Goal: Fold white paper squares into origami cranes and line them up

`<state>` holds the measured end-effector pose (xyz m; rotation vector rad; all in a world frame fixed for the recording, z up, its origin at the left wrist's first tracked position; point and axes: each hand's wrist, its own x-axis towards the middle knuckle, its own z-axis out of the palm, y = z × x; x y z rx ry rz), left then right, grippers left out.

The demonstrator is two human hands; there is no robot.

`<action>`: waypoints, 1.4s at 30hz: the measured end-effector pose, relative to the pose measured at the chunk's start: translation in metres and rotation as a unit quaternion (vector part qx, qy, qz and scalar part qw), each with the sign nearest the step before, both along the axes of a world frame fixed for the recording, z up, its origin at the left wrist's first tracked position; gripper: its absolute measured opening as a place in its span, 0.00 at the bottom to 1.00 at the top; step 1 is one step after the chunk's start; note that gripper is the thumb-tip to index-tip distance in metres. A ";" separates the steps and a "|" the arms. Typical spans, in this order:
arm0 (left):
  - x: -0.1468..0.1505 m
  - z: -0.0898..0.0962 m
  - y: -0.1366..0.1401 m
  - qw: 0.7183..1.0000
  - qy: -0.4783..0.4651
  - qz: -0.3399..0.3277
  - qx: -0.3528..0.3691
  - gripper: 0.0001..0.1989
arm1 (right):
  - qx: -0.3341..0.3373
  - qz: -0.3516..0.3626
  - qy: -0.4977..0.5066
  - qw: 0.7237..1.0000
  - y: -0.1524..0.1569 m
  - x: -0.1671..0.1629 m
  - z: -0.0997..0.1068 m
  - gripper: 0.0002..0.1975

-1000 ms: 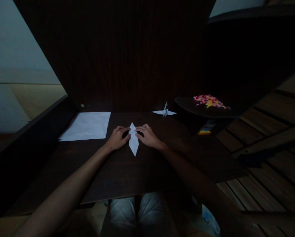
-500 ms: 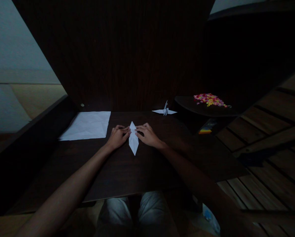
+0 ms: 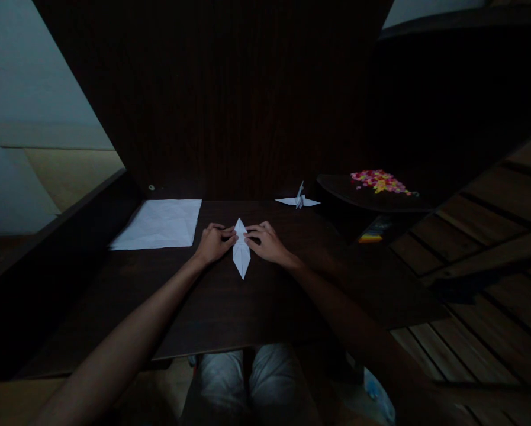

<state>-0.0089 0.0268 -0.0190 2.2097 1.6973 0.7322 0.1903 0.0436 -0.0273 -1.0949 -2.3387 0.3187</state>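
A folded white origami paper (image 3: 241,259), long and diamond-shaped with a crease down its middle, lies on the dark desk in front of me, one point toward me and one away. My left hand (image 3: 212,243) grips its left edge near the middle, thumb and fingers bent onto the paper. On the opposite edge, my right hand (image 3: 266,242) holds it the same way, thumb below and fingers above. Behind my right hand, near the back panel, stands a finished white paper crane (image 3: 299,202) with spread wings.
White paper sheets (image 3: 161,225) lie at the back left, beside the desk's raised side board (image 3: 70,219). On a low rounded shelf (image 3: 367,200) at right is a pile of small pink, red and yellow pieces (image 3: 380,181). The desk's front edge (image 3: 203,352) is above my knees.
The whole view has shifted slightly. Both hands keep their hold on the folded paper, with hardly any finger movement.
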 end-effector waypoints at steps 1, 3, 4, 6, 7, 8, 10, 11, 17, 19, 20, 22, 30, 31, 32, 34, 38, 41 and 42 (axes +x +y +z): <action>0.000 0.000 0.000 1.000 -0.001 0.001 -0.001 0.14 | 0.000 -0.001 0.001 1.000 0.000 0.000 0.000 0.12; 0.000 0.001 0.000 1.000 0.000 0.001 -0.001 0.14 | 0.001 -0.003 0.004 1.000 0.000 0.000 0.000 0.12; 0.000 0.001 -0.001 1.000 0.002 0.000 -0.003 0.14 | 0.000 -0.003 0.005 1.000 -0.001 0.000 0.000 0.11; 0.000 0.002 -0.001 1.000 0.008 -0.005 -0.010 0.14 | -0.002 -0.005 0.005 1.000 -0.001 0.000 0.000 0.11; 0.000 0.002 -0.001 1.000 0.013 -0.009 -0.013 0.14 | -0.003 -0.006 0.005 1.000 -0.001 0.000 0.000 0.11; -0.001 0.003 -0.002 1.000 0.019 -0.013 -0.016 0.14 | -0.004 -0.007 0.004 1.000 -0.001 0.000 0.001 0.11; -0.001 0.005 -0.002 0.999 0.033 -0.020 -0.021 0.14 | -0.008 -0.008 0.004 1.000 -0.001 0.000 0.001 0.11; -0.001 0.006 -0.003 0.999 0.041 -0.022 -0.022 0.14 | -0.011 -0.008 0.004 1.000 -0.001 0.000 0.002 0.11; -0.002 0.007 -0.002 0.997 0.074 -0.023 -0.021 0.14 | -0.021 0.000 0.001 1.000 0.001 0.002 0.002 0.11; -0.002 0.007 -0.003 0.996 0.079 -0.026 -0.022 0.14 | -0.026 0.002 0.000 1.000 0.002 0.003 0.002 0.12; -0.002 0.007 -0.003 0.996 0.083 -0.027 -0.022 0.14 | -0.028 0.002 -0.001 1.000 0.002 0.003 0.002 0.12; -0.002 0.007 -0.003 0.995 0.089 -0.028 -0.021 0.14 | -0.030 0.000 0.000 1.000 0.001 0.003 0.001 0.12; -0.010 0.006 -0.003 0.993 0.103 -0.051 -0.040 0.19 | -0.028 -0.011 0.001 1.000 -0.002 0.002 0.002 0.12; -0.011 0.006 -0.003 0.992 0.104 -0.056 -0.042 0.20 | -0.027 -0.009 0.002 1.000 -0.002 0.002 0.002 0.12; -0.011 0.005 -0.004 0.992 0.105 -0.060 -0.041 0.21 | -0.027 -0.007 0.004 1.000 -0.002 0.002 0.002 0.12; -0.011 0.005 -0.007 0.992 0.106 -0.063 -0.030 0.23 | -0.025 -0.004 0.011 1.000 -0.002 0.001 0.002 0.12; -0.008 0.004 -0.012 0.993 0.099 -0.058 -0.005 0.23 | -0.028 -0.006 0.015 0.999 -0.002 0.001 0.002 0.11; -0.006 0.004 -0.011 0.994 0.096 -0.049 0.005 0.21 | -0.031 -0.008 0.012 0.999 -0.002 0.001 0.002 0.12; -0.006 0.003 -0.010 0.994 0.096 -0.047 0.009 0.20 | -0.030 -0.009 0.011 0.999 -0.003 0.001 0.002 0.12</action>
